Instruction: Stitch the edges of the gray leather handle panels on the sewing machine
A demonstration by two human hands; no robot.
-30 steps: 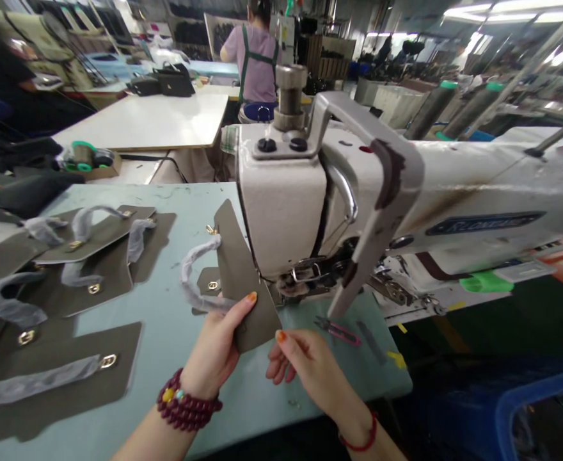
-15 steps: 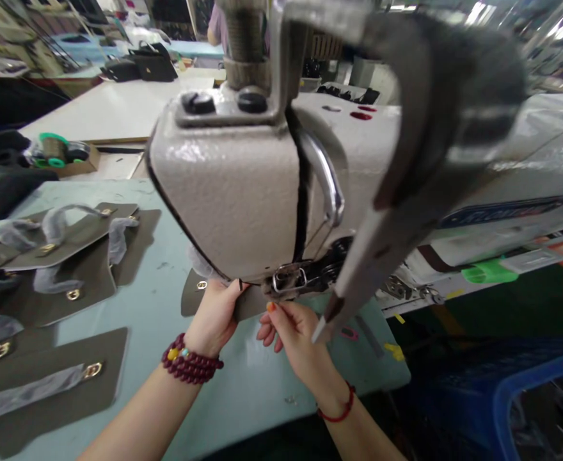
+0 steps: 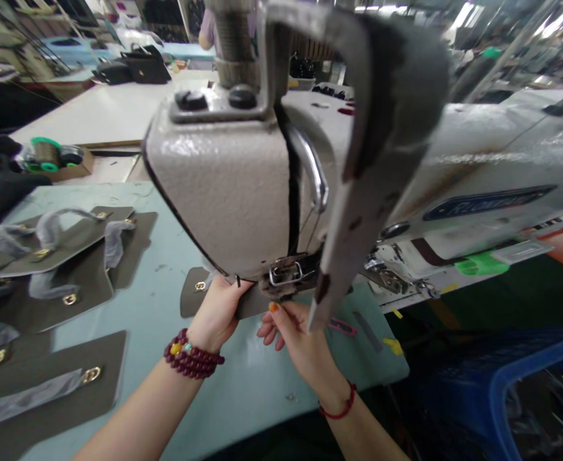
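Note:
A grey-brown bag panel [image 3: 250, 304] with a gold metal fitting lies under the head of a sewing machine [image 3: 219, 192]. My left hand [image 3: 221, 307] is closed on it, thumb on top and fingers beneath, left of the needle area. At the panel's near right edge, my right hand [image 3: 293, 330] pinches with thumb against curled fingers, just below the machine's lower metal parts. The machine head hides the needle and much of the panel. Several similar panels [image 3: 75, 358], with gold fittings and wrapped straps, lie on the pale green table [image 3: 166, 410] to the left.
A metal bracket [image 3: 343, 237] hangs in front of the machine, close above my right hand. Pink-handled snips [image 3: 343, 326] lie right of that hand. A blue bin [image 3: 499, 410] stands at lower right. Thread spools [image 3: 46, 155] sit in a box at far left.
My view has shifted slightly, so the machine and bracket appear further left and more of the pink snips shows. Both hands keep almost the same hold and place at the panel.

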